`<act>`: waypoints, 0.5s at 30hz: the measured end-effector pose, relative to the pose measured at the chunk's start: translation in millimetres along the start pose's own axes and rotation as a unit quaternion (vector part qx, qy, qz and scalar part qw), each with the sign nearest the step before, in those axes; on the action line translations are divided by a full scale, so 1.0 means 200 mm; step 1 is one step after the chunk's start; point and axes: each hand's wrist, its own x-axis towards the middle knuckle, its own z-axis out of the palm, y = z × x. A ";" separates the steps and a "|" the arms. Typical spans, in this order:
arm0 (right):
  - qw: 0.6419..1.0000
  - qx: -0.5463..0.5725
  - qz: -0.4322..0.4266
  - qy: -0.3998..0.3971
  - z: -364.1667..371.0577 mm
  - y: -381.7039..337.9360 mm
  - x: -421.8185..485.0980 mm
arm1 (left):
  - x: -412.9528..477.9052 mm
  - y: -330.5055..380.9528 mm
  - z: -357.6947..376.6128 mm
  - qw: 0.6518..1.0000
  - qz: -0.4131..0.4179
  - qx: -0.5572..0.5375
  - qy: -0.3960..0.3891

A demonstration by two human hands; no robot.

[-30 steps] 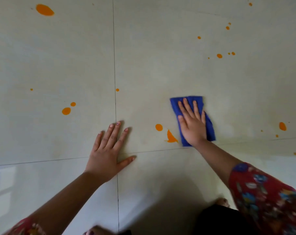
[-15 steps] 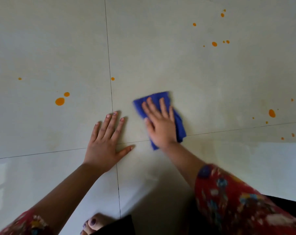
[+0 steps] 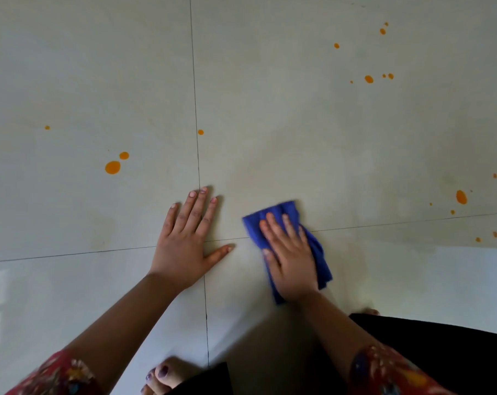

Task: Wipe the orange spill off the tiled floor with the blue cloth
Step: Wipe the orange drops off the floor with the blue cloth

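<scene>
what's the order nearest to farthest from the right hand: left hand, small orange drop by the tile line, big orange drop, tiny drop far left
From the right hand:
1. left hand, flat beside it on the left
2. small drop, ahead, by the tile line
3. big drop, ahead and left
4. tiny drop, far left

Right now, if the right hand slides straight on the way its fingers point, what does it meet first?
Bare tile first. The right hand, flat on the blue cloth, points ahead and slightly left; the nearest orange that way is the small drop by the grout line, possibly missed.
</scene>
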 end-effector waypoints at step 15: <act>0.966 -0.008 0.251 0.059 0.09 -0.22 0.55 | -0.10 -0.20 -0.09 0.972 -0.173 -0.124 0.098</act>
